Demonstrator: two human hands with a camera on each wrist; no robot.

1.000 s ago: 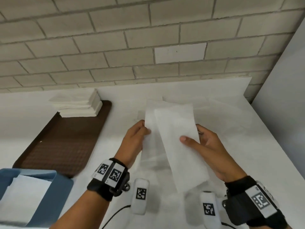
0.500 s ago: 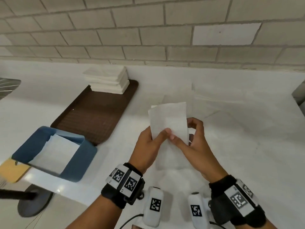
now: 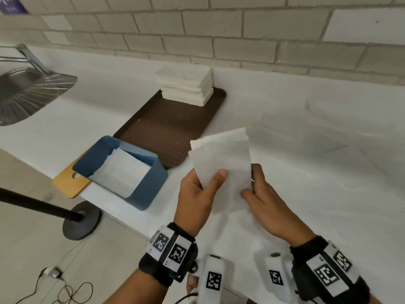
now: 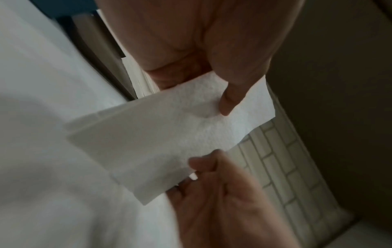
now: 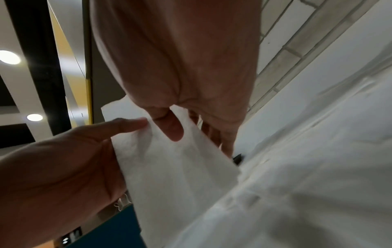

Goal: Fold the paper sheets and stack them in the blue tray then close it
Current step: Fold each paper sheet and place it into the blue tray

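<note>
A folded white paper sheet [image 3: 221, 163] is held above the white table, between both hands. My left hand [image 3: 210, 183] pinches its lower left part, thumb on top. My right hand [image 3: 251, 183] pinches its right edge. In the left wrist view the left thumb presses on the sheet [image 4: 169, 134]. In the right wrist view the right thumb lies on the sheet [image 5: 180, 167]. The blue tray [image 3: 151, 187] stands open to the left of my hands, with folded white sheets inside. A stack of paper sheets [image 3: 186, 86] sits at the far end of a brown tray [image 3: 173, 128].
A yellow board [image 3: 70, 183] lies under the blue tray at the table's left edge. Beyond that edge are a black stand [image 3: 81, 220] and cables on the floor. A metal sink [image 3: 26, 91] lies at far left. A brick wall [image 3: 241, 29] runs behind.
The long sheet has been folded shorter and is now held by both hands. The head view has swung left and down, bringing the blue tray and the sink into sight.
</note>
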